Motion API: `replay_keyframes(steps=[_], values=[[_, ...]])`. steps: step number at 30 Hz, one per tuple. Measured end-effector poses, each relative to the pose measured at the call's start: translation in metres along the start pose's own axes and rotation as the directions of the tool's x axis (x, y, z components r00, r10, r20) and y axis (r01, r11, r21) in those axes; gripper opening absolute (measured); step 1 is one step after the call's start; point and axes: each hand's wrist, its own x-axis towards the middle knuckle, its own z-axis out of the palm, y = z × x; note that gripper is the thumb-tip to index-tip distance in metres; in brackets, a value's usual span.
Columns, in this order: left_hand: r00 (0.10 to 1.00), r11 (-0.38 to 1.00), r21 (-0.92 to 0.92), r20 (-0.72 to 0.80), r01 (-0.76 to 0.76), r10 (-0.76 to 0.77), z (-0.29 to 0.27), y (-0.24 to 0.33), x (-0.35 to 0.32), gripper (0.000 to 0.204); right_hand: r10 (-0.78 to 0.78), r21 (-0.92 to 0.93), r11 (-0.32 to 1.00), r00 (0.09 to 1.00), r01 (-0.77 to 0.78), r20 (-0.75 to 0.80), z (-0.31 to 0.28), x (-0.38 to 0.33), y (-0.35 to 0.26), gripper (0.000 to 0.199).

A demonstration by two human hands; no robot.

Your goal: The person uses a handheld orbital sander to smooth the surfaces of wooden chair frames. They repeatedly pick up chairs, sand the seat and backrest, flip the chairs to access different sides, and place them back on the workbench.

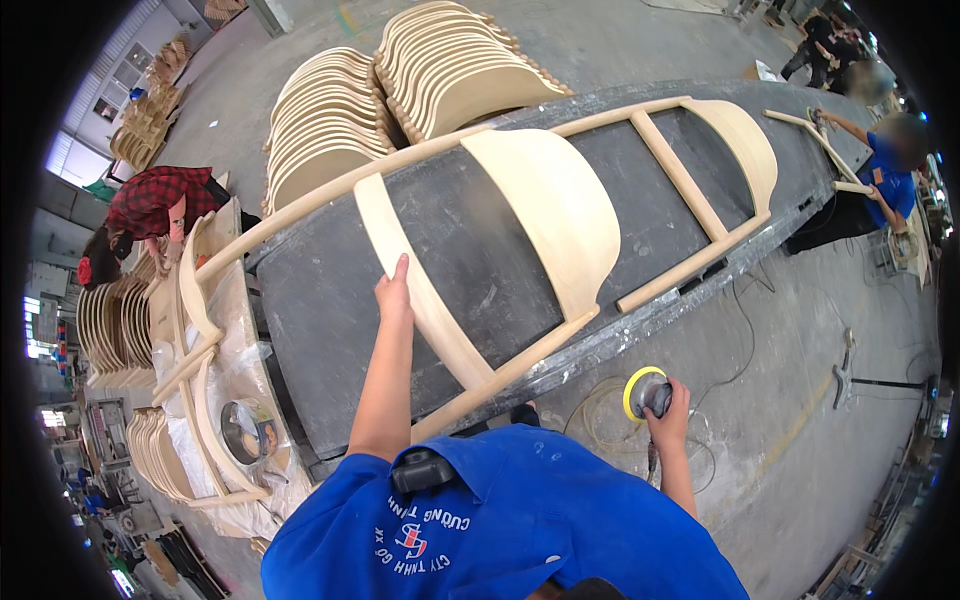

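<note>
Two bare hands work at a dark, scuffed workbench point(330, 300) on which a pale wooden chair-back frame point(560, 215) lies flat, its long side rails running from lower left to upper right. The left hand point(394, 292) rests on the frame's lower curved slat point(420, 290), fingers closed over its edge and thumb along the top, so it grips the slat. Just beyond that slat sits the broad curved backrest panel point(555, 210), and farther up the rails come a straight crossbar point(680, 175) and a curved top rail point(750, 145). The right hand point(668, 415) hangs off the bench's near edge, well apart from the frame, wrapped tightly round an orbital sander point(645, 393) with a yellow-rimmed pad; its cable point(600, 405) loops on the concrete floor point(800, 400) below. The person wears a blue work shirt point(500, 520). Beyond the bench stand two tall stacks of curved plywood backrests point(400, 90). At the left, a second frame point(195, 330) lies on a plastic-covered table beside a roll of tape point(248, 430), and a person in a red checked shirt point(150, 200) bends over more stacked parts. At the far right end of the bench, another worker in blue point(885, 170) handles a wooden rail point(810, 130).
</note>
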Motion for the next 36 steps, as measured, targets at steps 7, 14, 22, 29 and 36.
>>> replay_keyframes(steps=[7,14,22,29,36], values=[[0.936,0.918,-0.226,0.061,-0.325,0.346,-0.041,0.057,-0.003,0.039,-0.032,0.031,0.999,0.998,0.034,-0.063,-0.003,0.025,-0.004,0.077],[0.822,0.835,-0.211,0.172,-0.508,0.543,-0.054,0.063,0.013,0.042,-0.070,0.036,0.997,0.997,0.071,-0.031,0.000,0.035,-0.027,0.075],[0.738,0.791,-0.173,0.290,-0.586,0.610,-0.063,0.056,0.018,0.058,-0.004,0.085,0.996,0.999,-0.001,0.053,0.009,0.025,-0.028,0.074],[0.763,0.797,-0.046,0.260,-0.602,0.592,-0.063,0.065,0.003,0.064,-0.152,0.003,0.988,0.952,0.157,0.266,0.040,0.033,-0.040,0.072],[0.759,0.783,0.023,0.267,-0.621,0.594,-0.061,0.064,0.000,0.062,-0.388,-0.038,0.880,0.762,0.474,0.519,0.097,0.070,-0.095,0.067]])
